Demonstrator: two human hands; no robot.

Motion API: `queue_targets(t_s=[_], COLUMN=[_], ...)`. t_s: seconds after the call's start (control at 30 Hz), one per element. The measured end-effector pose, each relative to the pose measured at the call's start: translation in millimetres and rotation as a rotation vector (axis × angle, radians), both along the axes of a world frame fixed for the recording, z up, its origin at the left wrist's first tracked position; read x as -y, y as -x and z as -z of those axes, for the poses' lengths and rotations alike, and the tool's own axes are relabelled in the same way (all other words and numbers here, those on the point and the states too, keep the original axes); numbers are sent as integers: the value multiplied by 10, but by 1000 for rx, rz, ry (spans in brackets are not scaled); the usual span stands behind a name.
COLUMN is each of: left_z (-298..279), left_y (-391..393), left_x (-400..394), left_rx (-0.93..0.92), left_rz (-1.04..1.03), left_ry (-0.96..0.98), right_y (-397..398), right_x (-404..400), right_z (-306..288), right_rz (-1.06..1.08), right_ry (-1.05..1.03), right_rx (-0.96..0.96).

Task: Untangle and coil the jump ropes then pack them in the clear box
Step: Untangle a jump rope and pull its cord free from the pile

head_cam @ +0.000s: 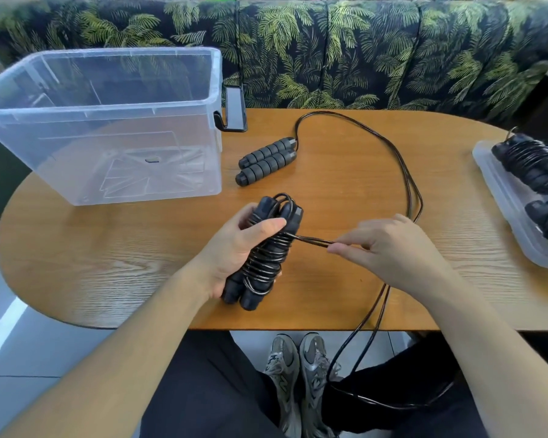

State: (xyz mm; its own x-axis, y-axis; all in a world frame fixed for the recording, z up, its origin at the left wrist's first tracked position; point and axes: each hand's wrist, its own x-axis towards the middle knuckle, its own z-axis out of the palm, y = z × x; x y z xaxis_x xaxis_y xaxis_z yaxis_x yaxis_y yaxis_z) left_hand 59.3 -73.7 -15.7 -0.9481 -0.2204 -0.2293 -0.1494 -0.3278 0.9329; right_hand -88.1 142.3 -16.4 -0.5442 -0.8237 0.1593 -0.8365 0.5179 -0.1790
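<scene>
My left hand grips a black jump rope bundle, its cord wound round both handles. My right hand pinches the doubled end of that cord, pulled out to the right of the bundle. A second jump rope lies on the table: its two foam handles rest side by side, and its long black cord loops right and hangs off the front edge to the floor. The clear box stands open at the back left with no rope inside.
At the right edge a clear lid carries more wound black jump ropes. A small black stand sits behind the box. The wooden table backs onto a leaf-patterned sofa. My legs and shoes are below the front edge.
</scene>
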Motion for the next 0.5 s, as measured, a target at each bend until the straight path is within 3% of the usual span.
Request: queue_targets(t_s=[0.1,0.17,0.27,0.4,0.5], left_z=[-10,-6,-50,-54,-3], left_y=[52,90,122,154,182], left_x=[-74,-125,-190,-256,-290], left_rx=[-19,-34,-45,-35,-21], left_rz=[39,65,60,79,72], left_ry=[124,182,225,423,464], right_y=[-54,-72,-105,-142,-126], right_x=[47,79,98,75,98], right_z=[-40,-20,-6,-32,-5], right_rz=[144,178,222,337,426], right_ry=[-186,-186,97,455,546], right_rx=[28,212,753,956,923])
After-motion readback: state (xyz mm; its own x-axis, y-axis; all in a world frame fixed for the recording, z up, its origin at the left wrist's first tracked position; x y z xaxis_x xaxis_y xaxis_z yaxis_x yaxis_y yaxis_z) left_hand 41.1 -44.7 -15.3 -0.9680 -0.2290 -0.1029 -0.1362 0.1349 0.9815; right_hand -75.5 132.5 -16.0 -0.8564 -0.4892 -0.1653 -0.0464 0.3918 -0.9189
